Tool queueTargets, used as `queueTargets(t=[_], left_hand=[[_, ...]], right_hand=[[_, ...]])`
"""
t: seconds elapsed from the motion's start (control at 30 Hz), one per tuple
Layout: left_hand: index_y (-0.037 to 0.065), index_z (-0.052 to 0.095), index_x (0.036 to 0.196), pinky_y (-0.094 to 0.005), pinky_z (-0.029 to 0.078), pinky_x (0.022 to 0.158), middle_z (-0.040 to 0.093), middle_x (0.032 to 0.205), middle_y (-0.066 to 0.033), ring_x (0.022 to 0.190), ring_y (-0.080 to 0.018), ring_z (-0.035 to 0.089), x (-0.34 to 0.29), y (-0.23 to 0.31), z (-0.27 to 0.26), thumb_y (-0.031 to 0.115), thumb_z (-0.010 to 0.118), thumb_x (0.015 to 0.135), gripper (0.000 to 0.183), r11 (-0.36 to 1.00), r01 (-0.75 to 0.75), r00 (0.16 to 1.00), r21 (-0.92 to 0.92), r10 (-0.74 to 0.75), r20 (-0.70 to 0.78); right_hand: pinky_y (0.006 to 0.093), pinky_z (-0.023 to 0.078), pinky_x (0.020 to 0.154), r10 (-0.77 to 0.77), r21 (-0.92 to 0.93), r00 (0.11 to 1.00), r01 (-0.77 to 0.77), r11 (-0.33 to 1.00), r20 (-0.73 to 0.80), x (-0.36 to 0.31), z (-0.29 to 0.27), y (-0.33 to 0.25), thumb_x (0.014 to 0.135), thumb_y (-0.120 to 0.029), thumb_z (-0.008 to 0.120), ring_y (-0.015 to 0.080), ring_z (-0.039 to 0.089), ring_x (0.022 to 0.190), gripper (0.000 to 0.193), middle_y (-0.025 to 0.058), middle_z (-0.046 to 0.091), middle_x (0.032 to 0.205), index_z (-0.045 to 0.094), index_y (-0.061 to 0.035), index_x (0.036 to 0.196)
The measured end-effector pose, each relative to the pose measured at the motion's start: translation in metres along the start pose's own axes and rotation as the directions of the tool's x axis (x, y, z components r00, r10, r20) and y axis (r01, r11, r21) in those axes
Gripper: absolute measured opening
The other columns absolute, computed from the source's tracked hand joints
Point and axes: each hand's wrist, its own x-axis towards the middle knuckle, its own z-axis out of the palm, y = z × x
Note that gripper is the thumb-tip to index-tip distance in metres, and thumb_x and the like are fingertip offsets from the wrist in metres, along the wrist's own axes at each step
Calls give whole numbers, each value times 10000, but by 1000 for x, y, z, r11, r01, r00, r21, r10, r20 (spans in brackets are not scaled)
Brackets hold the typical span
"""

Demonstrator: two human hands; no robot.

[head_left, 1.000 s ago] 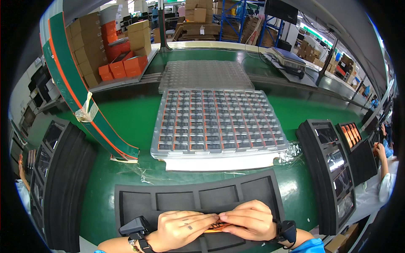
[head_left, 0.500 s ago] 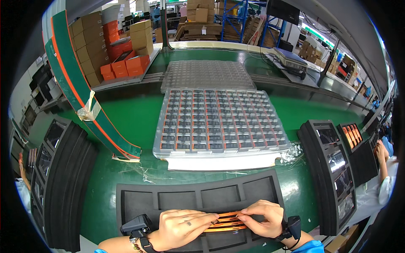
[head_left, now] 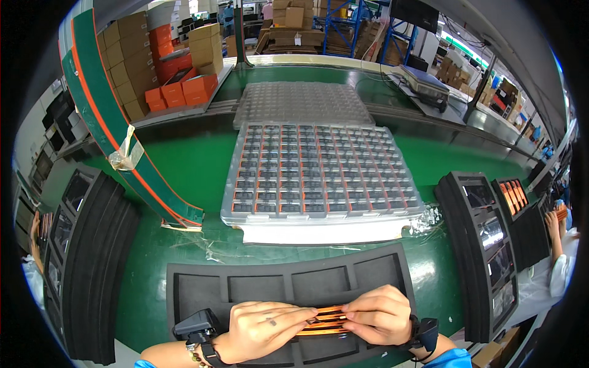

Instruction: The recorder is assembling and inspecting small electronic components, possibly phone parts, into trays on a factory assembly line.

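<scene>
Several thin, shiny orange-edged plates (head_left: 324,325) stand side by side above a black foam tray (head_left: 197,283). My left hand (head_left: 265,331) grips their left ends, its fingers stretched along the top and pressed together. At the right ends, my right hand (head_left: 379,316) pinches them between thumb and fingers. The lower parts of the plates and both palms are hidden. Under my hands, the foam tray has rectangular recesses; the far row shows bare black bottoms.
Beyond the foam tray stands a clear plastic tray (head_left: 232,202) filled with small dark, orange-edged parts. Stacked black foam trays stand left (head_left: 101,270) and right (head_left: 451,245). A green-orange strip (head_left: 161,199) rises at left. Co-workers' hands (head_left: 555,230) show at the edges.
My right-hand fingers have shifted slightly at the plates' ends, and the hand has risen a little. At the far right, a co-worker's hand now holds orange pieces.
</scene>
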Motion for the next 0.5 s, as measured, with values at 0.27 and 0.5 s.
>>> queueTargets(t=[0.27,0.5], left_hand=[[100,740,1033,-266,587,652,758,956,-9,799,-159,735,-2,0,1,76,756,787,248,1000,10,1000,-29,-10,-1],[113,751,1015,-250,548,599,752,1016,-14,756,-150,724,-1,6,5,82,769,768,249,995,-32,998,93,37,-48]], right_hand=[[278,453,712,-28,-188,984,61,980,175,3,-3,-5,789,-364,782,149,657,871,254,-10,724,1103,736,-135,886],[259,451,730,11,-179,986,20,984,169,5,0,-7,777,-343,806,126,656,893,280,-44,736,1087,754,-139,961]])
